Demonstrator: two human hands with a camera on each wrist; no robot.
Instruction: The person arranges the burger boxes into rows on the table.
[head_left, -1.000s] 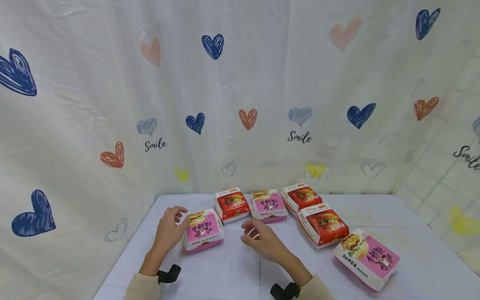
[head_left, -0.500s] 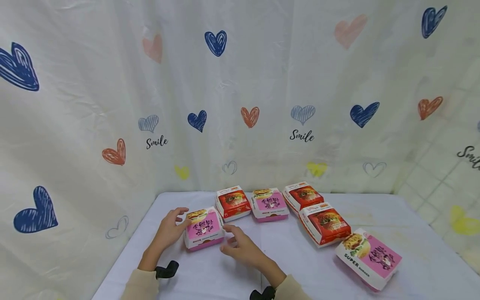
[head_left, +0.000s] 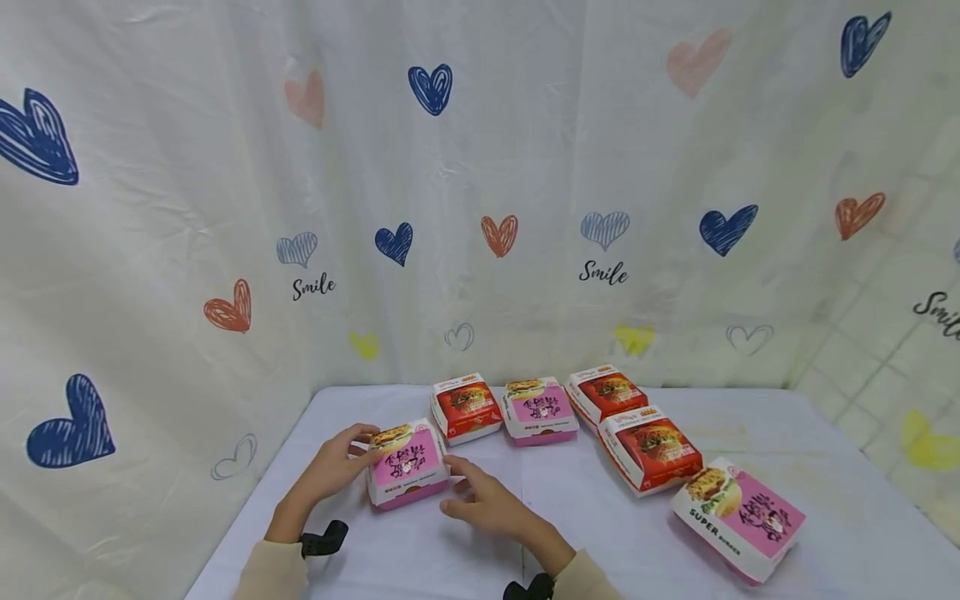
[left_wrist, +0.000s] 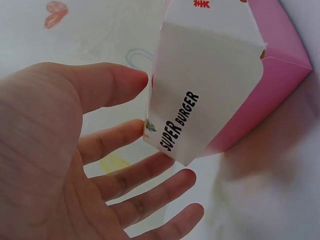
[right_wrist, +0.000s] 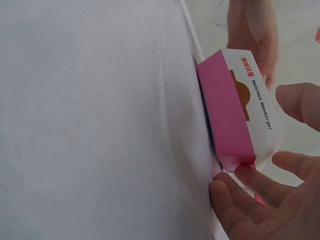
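A pink and white burger box (head_left: 408, 458) sits at the left of the table, between my two hands. My left hand (head_left: 335, 468) is at its left side, thumb and index fingertips at the top edge. In the left wrist view the fingers (left_wrist: 135, 172) are spread and fairly straight beside the box's white "SUPER BURGER" side (left_wrist: 200, 95). My right hand (head_left: 483, 498) is at the right side, its index fingertip right at the upper edge. The right wrist view shows its fingers (right_wrist: 270, 190) loosely bent around the box's near corner, with the pink base (right_wrist: 225, 110) facing the camera.
Behind the box stands a red burger box (head_left: 467, 408), with another pink box (head_left: 540, 412) beside it. Two red boxes (head_left: 606, 392) touch in a slanted row to the right, and a pink box (head_left: 738, 518) lies at their front end. A heart-patterned curtain (head_left: 525, 167) hangs behind the table.
My right hand has moved left from the middle of the table to the pink box's right side. My left hand has come closer against its left edge. The box has turned very slightly.
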